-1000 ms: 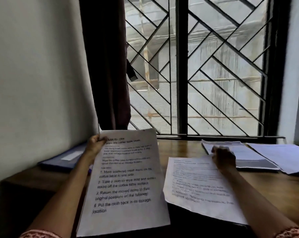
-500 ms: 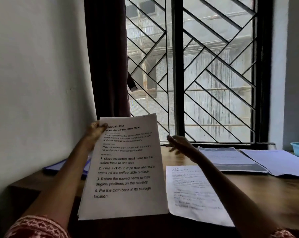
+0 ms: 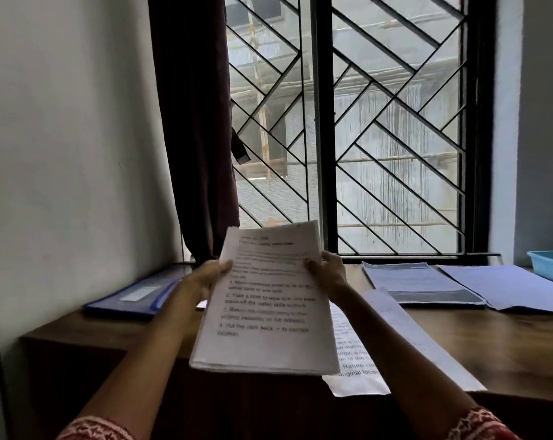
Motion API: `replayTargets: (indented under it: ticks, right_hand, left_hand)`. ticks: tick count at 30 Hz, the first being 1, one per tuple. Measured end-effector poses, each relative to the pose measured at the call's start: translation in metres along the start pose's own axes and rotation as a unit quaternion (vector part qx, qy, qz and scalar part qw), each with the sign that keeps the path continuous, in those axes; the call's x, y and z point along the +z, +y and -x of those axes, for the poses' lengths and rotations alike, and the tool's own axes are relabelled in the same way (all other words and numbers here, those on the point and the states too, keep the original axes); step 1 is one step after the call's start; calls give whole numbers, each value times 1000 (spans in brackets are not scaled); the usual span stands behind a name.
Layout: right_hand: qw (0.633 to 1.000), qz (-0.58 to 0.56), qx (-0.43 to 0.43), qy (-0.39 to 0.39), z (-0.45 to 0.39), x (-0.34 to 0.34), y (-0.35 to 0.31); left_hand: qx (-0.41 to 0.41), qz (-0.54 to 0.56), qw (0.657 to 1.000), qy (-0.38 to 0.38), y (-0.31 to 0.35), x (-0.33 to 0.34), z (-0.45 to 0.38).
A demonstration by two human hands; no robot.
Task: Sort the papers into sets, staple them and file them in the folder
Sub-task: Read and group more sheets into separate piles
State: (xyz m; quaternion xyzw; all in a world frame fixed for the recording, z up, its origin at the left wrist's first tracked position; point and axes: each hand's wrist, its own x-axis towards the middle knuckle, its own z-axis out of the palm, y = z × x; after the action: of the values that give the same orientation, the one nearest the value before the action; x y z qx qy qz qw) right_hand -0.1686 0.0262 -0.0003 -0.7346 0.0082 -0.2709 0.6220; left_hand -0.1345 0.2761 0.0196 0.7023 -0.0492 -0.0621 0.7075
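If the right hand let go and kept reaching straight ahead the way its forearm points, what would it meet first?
Probably the window grille. The right hand points up and away past the held papers; depth is unclear, so the sill might come first.

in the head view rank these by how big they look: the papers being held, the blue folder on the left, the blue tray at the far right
1. Held papers, gripped by left hand and right hand; nearest the camera, which inflates them.
2. Blue folder.
3. Blue tray, cut off by the frame edge, so its true size is unsure.
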Motion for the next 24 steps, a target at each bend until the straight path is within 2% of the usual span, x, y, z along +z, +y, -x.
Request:
replayTargets:
  ticks: [2,5,8,10,15,19,24]
  right_hand:
    - [995,94,11,16,-1,-6,13]
    - [992,118,32,21,-1,-15,23]
    - [989,132,64,-36,-4,-24,28]
    - [976,198,65,-59,-7,-30,33]
    - [930,357,63,-56,-8,-49,45]
    - [916,386,84,-65,-2,-54,53]
    - [918,384,98,-32,3,-45,49]
  left_hand:
    - [10,-8,1000,-14,-25,8,-3]
    - [18,54,998,-23,-54,18,-2]
    - [13,78,997,-20,-68,21,0]
    - [18,62,998,-11,-71,17,-3]
    - [34,24,998,49,-66,-12,0]
    - [25,22,998,54,-58,-58,9]
    - [31,27,996,84,-52,-112,24]
